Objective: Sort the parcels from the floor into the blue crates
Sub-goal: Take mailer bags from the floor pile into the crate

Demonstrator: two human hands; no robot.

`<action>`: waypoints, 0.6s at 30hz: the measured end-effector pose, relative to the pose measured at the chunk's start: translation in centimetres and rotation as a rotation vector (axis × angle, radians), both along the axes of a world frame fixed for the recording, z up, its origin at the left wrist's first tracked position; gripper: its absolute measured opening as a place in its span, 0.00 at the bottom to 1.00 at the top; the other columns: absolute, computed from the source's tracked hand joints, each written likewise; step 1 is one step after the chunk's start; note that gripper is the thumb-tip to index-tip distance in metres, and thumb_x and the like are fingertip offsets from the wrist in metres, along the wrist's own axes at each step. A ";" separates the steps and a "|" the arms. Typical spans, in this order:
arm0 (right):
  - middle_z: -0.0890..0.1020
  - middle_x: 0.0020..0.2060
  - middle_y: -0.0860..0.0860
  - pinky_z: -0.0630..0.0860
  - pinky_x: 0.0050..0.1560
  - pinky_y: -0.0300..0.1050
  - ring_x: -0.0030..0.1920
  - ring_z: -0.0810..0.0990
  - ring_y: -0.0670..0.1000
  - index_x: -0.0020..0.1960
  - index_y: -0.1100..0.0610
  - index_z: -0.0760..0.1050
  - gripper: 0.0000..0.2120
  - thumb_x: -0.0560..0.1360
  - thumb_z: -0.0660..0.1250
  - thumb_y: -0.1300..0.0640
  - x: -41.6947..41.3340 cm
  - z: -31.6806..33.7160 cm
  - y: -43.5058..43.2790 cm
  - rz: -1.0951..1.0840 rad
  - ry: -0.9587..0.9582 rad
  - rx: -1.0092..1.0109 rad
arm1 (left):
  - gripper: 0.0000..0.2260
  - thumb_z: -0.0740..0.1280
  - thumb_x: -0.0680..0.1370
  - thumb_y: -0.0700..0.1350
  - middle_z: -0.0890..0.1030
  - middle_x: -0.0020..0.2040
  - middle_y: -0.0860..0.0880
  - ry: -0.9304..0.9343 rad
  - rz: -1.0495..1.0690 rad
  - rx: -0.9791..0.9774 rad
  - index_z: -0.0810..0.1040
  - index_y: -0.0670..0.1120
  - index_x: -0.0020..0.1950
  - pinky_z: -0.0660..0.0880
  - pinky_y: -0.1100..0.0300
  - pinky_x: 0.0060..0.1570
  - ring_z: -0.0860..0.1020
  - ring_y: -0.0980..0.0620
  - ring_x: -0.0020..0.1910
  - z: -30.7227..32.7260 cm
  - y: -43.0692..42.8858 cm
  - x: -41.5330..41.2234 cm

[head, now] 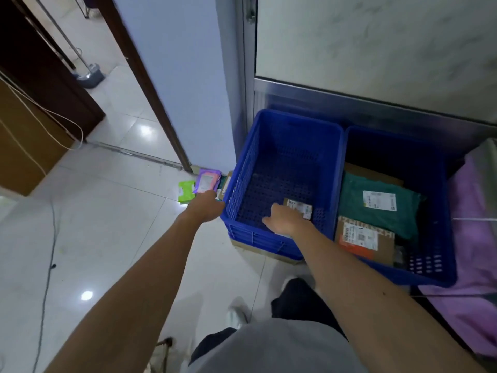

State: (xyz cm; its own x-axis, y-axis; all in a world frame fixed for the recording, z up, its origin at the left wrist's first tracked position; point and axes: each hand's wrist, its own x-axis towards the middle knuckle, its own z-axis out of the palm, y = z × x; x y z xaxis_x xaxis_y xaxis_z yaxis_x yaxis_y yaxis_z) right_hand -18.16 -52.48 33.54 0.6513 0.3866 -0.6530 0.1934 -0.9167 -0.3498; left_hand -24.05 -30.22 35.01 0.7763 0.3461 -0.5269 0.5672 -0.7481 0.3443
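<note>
Cardboard parcel (299,207) lies in the left blue crate (243,181) under the right hand (285,221); its grip cannot be told. Left hand (206,208) reaches the pink parcel (206,181) on the floor beside it, fingers hidden. Set the parcel flat before letting go.

We look down at two blue crates standing side by side on the floor (107,211), against a wall. Our right hand (285,220) is inside the left crate (244,181); its fingers (291,211) touch a small box (300,207) with a white label, and the thumb is spread away to the left. Our left hand (207,205) reaches to the outer corner of this crate, near a pink packet (206,181) and a green packet (186,191) on the floor; how its fingers lie we cannot tell. In the right crate (435,270) lie a green bag (376,208) and a labelled carton (363,239). A purple cloth (473,238) is just beside it.
</note>
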 end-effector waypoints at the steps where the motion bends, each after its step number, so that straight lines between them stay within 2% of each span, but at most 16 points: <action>1: 0.78 0.54 0.59 0.70 0.47 0.49 0.54 0.77 0.59 0.65 0.63 0.68 0.20 0.82 0.57 0.47 0.1 -0.2 1.1 0.002 0.001 -0.007 | 0.18 0.61 0.78 0.50 0.79 0.63 0.40 0.000 0.012 -0.013 0.76 0.41 0.63 0.71 0.54 0.51 0.77 0.40 0.57 -0.2 0.8 0.0; 3: 0.77 0.60 0.60 0.70 0.49 0.50 0.58 0.77 0.61 0.67 0.63 0.68 0.21 0.82 0.57 0.47 0.3 -0.5 3.2 0.015 -0.015 -0.011 | 0.18 0.61 0.80 0.48 0.78 0.65 0.40 0.006 0.014 -0.022 0.76 0.40 0.65 0.71 0.53 0.55 0.76 0.39 0.61 -0.1 1.9 0.2; 6: 0.77 0.60 0.59 0.70 0.49 0.51 0.58 0.77 0.61 0.66 0.62 0.68 0.21 0.82 0.57 0.48 1.8 -1.8 6.2 0.035 -0.006 -0.021 | 0.17 0.62 0.81 0.45 0.76 0.67 0.40 0.015 0.052 -0.034 0.74 0.39 0.68 0.70 0.53 0.60 0.74 0.40 0.65 -0.4 3.6 0.9; 12: 0.76 0.64 0.57 0.70 0.51 0.50 0.61 0.76 0.59 0.68 0.61 0.69 0.21 0.82 0.57 0.47 6.0 -3.7 12.5 0.064 -0.001 -0.016 | 0.19 0.62 0.81 0.47 0.74 0.70 0.43 0.050 0.128 -0.011 0.72 0.42 0.71 0.67 0.54 0.65 0.72 0.42 0.69 -1.0 9.5 3.2; 18: 0.78 0.56 0.56 0.71 0.46 0.49 0.51 0.77 0.56 0.63 0.60 0.71 0.16 0.82 0.57 0.51 8.4 -4.4 18.0 0.132 0.024 -0.015 | 0.22 0.63 0.80 0.50 0.72 0.72 0.43 0.105 0.209 -0.022 0.71 0.43 0.73 0.67 0.54 0.69 0.70 0.43 0.71 -1.2 15.0 5.1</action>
State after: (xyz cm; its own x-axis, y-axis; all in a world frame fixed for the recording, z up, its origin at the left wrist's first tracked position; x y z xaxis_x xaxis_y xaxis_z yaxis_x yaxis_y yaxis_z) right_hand -9.78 -34.48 29.10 0.5796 0.4580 -0.6740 0.3047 -0.8889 -0.3421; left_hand -18.93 -15.19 33.77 0.6295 0.4812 -0.6100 0.7425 -0.6038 0.2899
